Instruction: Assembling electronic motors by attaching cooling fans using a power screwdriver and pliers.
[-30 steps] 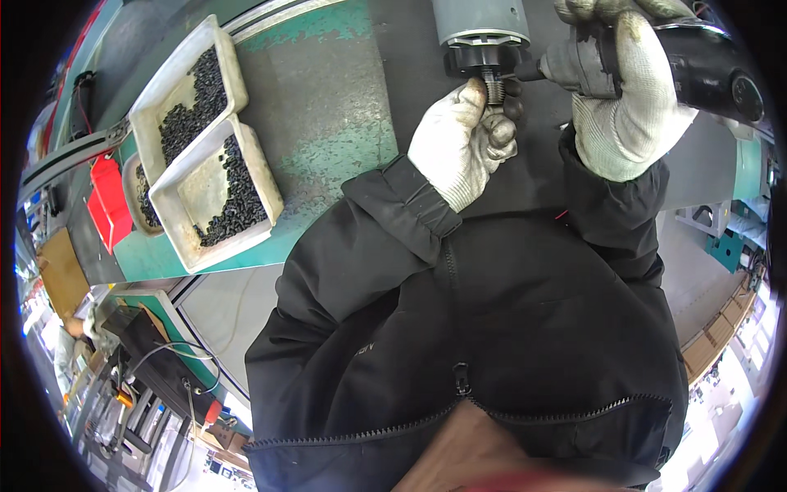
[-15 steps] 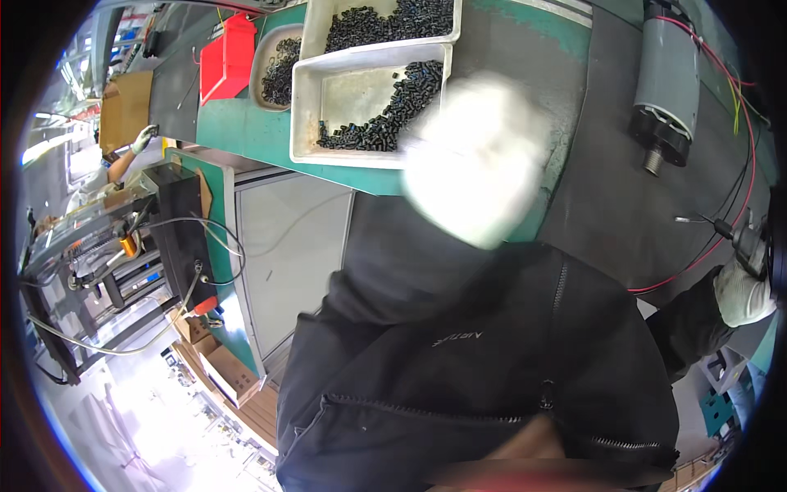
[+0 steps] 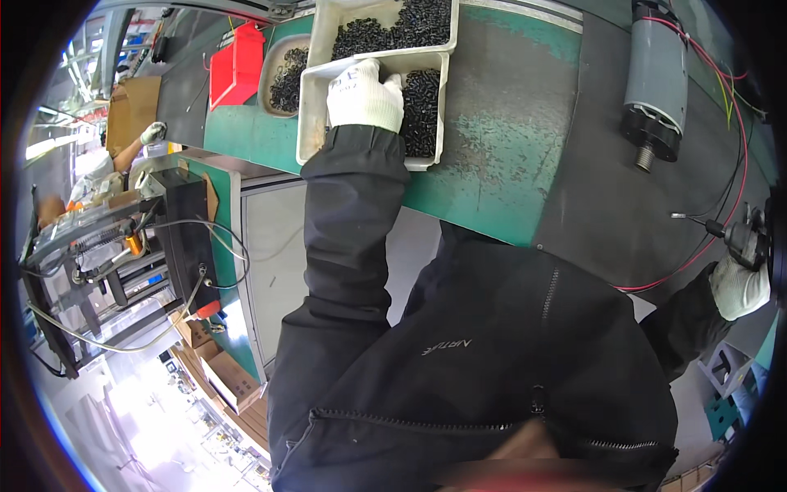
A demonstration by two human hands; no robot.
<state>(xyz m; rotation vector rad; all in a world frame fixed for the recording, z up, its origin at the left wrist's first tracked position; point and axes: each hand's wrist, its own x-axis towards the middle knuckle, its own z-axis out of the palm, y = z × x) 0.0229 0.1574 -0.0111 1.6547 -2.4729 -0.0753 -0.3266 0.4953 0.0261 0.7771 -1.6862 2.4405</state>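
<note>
My left hand (image 3: pixel 366 97), in a white knit glove, is down inside a pale rectangular bin (image 3: pixel 312 141) of small black cylindrical parts (image 3: pixel 420 115). Its thumb stands toward the parts on the right; the other fingers bend down out of sight, so what they hold, if anything, is hidden. At the far right edge my right hand (image 3: pixel 739 289), also gloved, is closed around a dark grey tool (image 3: pixel 744 243) with a black cable connector beside it. The tool is partly cut off by the picture's rim, so its exact kind cannot be told.
A second bin (image 3: pixel 323 34) of black parts sits behind the first, with a small tray (image 3: pixel 267 92) of black rings and a red bin (image 3: pixel 238 67) to the left. A grey cylindrical motor (image 3: pixel 658 78) lies at the right near red wires. Another person's gloved hand (image 3: pixel 152 133) shows far left.
My left hand, blurred before above the green bench right of the bin, has moved left and into the bin. My right hand keeps hold of the tool.
</note>
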